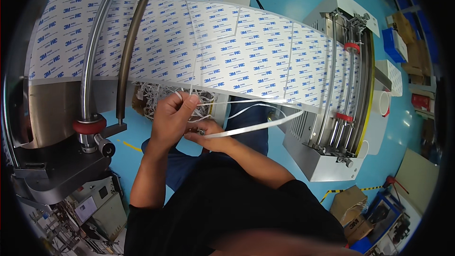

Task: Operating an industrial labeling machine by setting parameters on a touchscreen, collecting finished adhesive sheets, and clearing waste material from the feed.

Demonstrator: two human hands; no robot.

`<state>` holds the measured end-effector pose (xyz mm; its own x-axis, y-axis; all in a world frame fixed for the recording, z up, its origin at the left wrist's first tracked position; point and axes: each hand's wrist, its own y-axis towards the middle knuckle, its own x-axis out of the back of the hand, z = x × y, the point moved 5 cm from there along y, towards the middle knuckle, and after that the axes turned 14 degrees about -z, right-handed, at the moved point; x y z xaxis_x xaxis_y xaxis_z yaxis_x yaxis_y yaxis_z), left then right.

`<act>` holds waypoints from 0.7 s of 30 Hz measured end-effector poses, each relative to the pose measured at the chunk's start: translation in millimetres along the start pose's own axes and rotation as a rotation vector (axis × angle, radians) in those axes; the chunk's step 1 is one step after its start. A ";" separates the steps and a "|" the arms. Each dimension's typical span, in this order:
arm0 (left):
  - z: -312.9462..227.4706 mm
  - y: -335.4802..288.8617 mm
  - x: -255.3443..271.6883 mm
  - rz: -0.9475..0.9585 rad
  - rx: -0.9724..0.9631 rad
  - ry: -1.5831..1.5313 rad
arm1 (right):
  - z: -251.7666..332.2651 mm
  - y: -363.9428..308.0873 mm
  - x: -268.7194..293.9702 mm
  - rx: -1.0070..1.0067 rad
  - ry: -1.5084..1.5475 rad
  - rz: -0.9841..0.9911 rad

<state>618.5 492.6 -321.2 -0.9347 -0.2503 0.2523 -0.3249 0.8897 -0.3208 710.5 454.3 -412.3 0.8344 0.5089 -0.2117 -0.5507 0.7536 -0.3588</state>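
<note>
My left hand (171, 117) is closed in a pinch by the near edge of a wide printed white sheet (251, 59). Between its thumb and finger is a narrow white strip (246, 101), which stretches right toward the sheet's edge. Just below and to the right, my right hand (213, 138) has its fingers curled, closed on a looped part of white strip (256, 128). That loop bends back up near the roller machine. The right fingertips are partly hidden behind the left hand.
Tangled white strips (151, 100) fill a container beneath the sheet. At left stand metal rollers (93, 57) with a red collar (89, 125); at right, a white roller machine (327, 161) takes the sheet. Cardboard boxes (348, 204) sit on the blue floor at lower right.
</note>
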 end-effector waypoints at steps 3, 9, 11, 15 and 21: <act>-1.5 -5.6 -8.6 0.041 -0.022 0.070 | 10.7 -5.1 -5.0 0.299 -0.043 -0.025; 2.0 -13.6 14.6 0.066 -0.052 0.234 | 15.0 -15.1 -63.5 0.615 -0.296 -0.008; 10.2 -13.0 34.4 0.102 -0.056 0.207 | 16.2 -13.0 -81.9 0.658 -0.286 -0.034; 35.1 -14.7 69.5 0.070 -0.045 0.378 | 4.0 -9.3 -108.8 0.746 -0.316 0.061; 83.2 -26.3 120.7 0.013 0.017 0.196 | -20.7 -22.8 -83.6 0.800 -0.290 0.110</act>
<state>502.2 407.3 -358.3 -0.8932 -0.1585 0.4209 -0.3173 0.8853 -0.3400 653.8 385.9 -405.2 0.7963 0.6005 0.0720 -0.5697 0.7047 0.4228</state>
